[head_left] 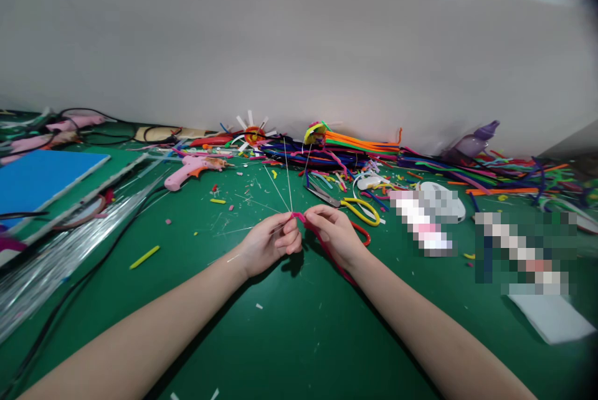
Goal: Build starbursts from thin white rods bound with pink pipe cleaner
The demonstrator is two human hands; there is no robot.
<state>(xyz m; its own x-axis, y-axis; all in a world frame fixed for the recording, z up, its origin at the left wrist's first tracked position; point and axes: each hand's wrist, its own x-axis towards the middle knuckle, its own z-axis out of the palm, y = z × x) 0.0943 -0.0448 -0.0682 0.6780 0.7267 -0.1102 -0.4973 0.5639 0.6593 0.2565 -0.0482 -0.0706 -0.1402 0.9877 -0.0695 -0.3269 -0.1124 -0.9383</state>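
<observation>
Here, both bare forearms reach in from the near edge of the green table and converge toward its middle, wrists slightly raised and knuckles turned up. The left hand and the right hand sit close together, almost touching, with the fingers curled and thumb pressed to forefinger on each. Both are pinched tight on a pink pipe cleaner. Its bent end shows in the small gap between the fingertips, and the rest runs under the right hand and along that wrist, low over the table. From the same pinch, a few thin white strands fan upward toward the far edge. Just beyond the right hand lie yellow-handled scissors. Farther back, along the far edge by the white wall, spreads a heap of coloured pipe cleaners. A pink glue gun lies toward the far left, and a blue sheet rests at the left edge.
</observation>
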